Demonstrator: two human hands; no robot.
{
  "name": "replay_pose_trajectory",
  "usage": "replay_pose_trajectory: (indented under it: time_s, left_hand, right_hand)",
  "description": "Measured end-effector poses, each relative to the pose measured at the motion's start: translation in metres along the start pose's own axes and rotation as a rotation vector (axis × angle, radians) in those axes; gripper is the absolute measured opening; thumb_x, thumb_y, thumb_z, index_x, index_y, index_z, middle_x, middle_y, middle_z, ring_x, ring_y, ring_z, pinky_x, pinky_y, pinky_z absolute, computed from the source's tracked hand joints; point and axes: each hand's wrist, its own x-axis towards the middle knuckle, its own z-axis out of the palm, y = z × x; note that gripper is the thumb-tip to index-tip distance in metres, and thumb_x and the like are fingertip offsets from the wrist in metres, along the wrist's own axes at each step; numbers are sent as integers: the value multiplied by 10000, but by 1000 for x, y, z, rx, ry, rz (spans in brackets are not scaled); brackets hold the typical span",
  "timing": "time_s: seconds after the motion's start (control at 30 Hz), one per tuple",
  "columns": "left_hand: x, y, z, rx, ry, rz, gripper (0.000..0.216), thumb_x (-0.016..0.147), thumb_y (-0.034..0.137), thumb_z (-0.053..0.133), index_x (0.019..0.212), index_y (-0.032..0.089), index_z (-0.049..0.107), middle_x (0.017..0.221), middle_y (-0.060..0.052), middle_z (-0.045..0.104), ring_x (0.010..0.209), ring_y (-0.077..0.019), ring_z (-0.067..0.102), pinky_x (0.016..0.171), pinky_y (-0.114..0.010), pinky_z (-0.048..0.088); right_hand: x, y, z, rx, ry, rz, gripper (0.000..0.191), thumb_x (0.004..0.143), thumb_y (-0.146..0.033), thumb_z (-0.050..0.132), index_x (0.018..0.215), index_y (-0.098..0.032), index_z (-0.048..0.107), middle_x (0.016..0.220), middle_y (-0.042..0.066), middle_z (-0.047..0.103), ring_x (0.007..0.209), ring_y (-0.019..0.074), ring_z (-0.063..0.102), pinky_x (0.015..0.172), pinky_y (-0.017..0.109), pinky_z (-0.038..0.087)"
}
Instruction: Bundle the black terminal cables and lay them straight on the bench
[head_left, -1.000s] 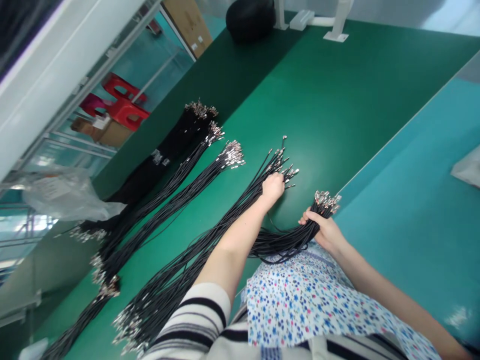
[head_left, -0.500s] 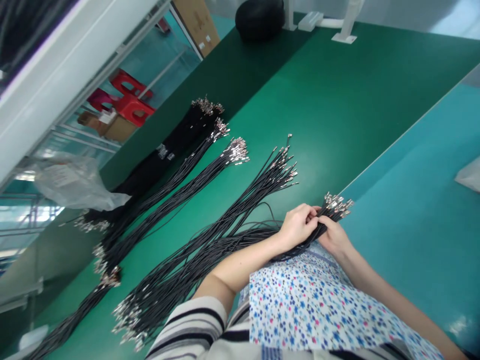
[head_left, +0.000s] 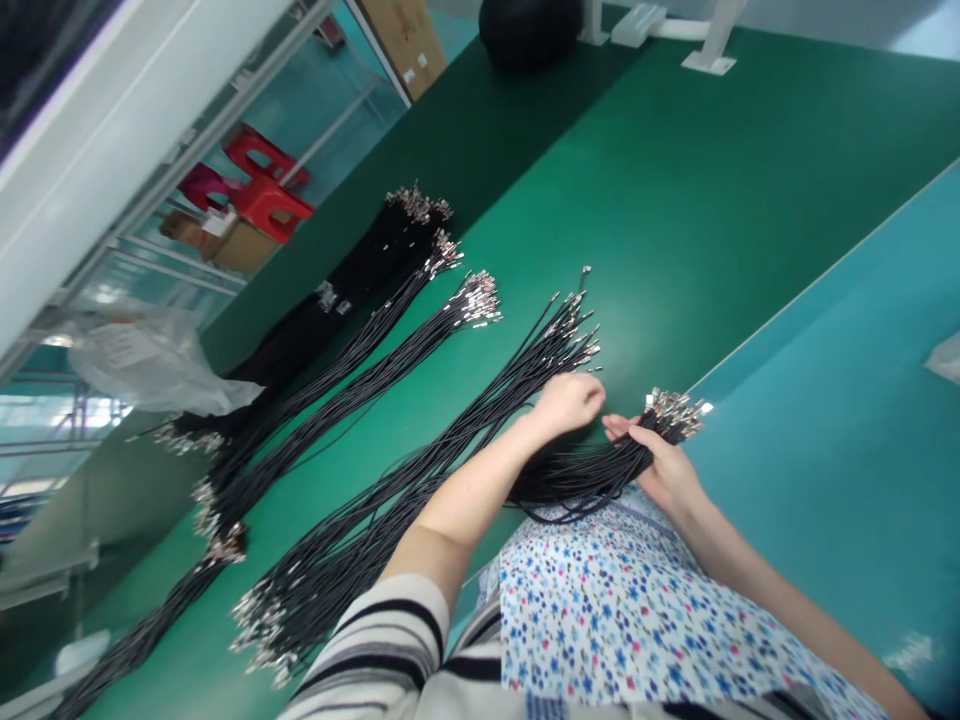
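Observation:
A bundle of thin black wires rests across my right hand, with the thumb over it and the fingertips showing beyond. Shiny metal terminals fan out at the end of that bundle, past the hand and near the table's front edge. My left hand is apart from the held bundle, with its fingers curled in. What those fingers pinch, if anything, is hidden. Just behind it lies a looser group of black wires, its terminals spread on the table.
More wire bundles lie across the green table. A clear plastic bag sits on the left. Toward the back are a black round object and a white metal stand. Red stools show beyond a frame.
My left hand has moved left and up, off the bundle that both hands were on. My right hand still holds it, its fingers now more extended. The view has shifted slightly.

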Motion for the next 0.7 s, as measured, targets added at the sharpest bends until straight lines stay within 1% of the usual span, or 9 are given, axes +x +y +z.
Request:
replay_pose_trajectory:
  time_s: [0.07, 0.1, 0.17, 0.23, 0.33, 0.43, 0.53, 0.6, 0.7]
  left_hand:
    - [12, -23, -2, 127, 115, -220, 173, 830, 236, 452, 928, 168, 578, 938, -62, 583, 893, -175, 537, 800, -284, 429]
    - [17, -32, -1, 183, 140, -289, 202, 815, 251, 487, 980, 157, 557, 993, -84, 557, 929, -192, 518, 806, -297, 428]
    - [24, -44, 4, 260, 106, -322, 256, 793, 267, 529, 1023, 155, 532, 1063, -107, 506, 978, -219, 485, 788, -310, 435]
    - [28, -46, 9, 303, 30, -287, 208, 814, 242, 491, 1000, 160, 531, 1065, -111, 485, 976, -228, 477, 751, -315, 445]
    - [34, -39, 14, 334, -44, -253, 200, 849, 173, 388, 997, 140, 517, 1030, -126, 481, 949, -229, 483, 729, -331, 448]
    - [39, -36, 14, 342, -32, -281, 243, 839, 110, 340, 1021, 121, 500, 1053, -140, 475, 947, -222, 486, 730, -327, 447]
    - [40, -39, 8, 300, -49, -275, 246, 810, 104, 380, 1013, 151, 511, 1096, -116, 469, 932, -205, 496, 721, -309, 448]
    - [36, -40, 4, 277, -94, -191, 227, 804, 129, 403, 982, 181, 534, 1108, -96, 468, 955, -207, 484, 719, -307, 449]
    - [21, -37, 2, 318, -109, 30, 223, 803, 142, 412, 960, 205, 557, 1192, -85, 436, 1064, -233, 415, 775, -344, 435]
  right_hand:
    - [3, -1, 2, 9, 15, 17, 195, 537, -181, 738, 683, -184, 608, 669, 2, 646, 723, 177, 627, 715, 311, 523]
    - [4, -1, 3, 10, 12, 24, 199, 541, -178, 737, 690, -186, 606, 635, -6, 630, 680, 169, 620, 679, 308, 524]
    - [6, -1, 3, 5, -13, 27, 201, 560, -176, 729, 714, -190, 601, 609, -17, 606, 630, 154, 604, 634, 302, 519]
    - [7, -2, 3, -3, -37, 23, 198, 574, -178, 722, 726, -190, 596, 612, -19, 599, 620, 148, 598, 623, 300, 514]
    - [7, -3, 4, -23, -42, 15, 200, 575, -182, 721, 726, -184, 590, 615, -18, 595, 618, 146, 597, 620, 295, 510]
    - [5, -3, 5, -27, -39, 13, 202, 569, -183, 722, 721, -180, 590, 611, -18, 594, 617, 145, 596, 614, 288, 507]
    - [4, -3, 5, -18, -32, 15, 200, 563, -177, 722, 716, -178, 594, 610, -19, 592, 613, 141, 593, 610, 279, 503]
    - [3, -3, 5, -16, -41, 10, 201, 566, -176, 720, 722, -179, 594, 615, -19, 593, 616, 138, 593, 613, 275, 501]
    - [1, -3, 5, -15, -45, -3, 204, 568, -175, 720, 727, -179, 593, 620, -20, 593, 615, 136, 591, 614, 276, 499]
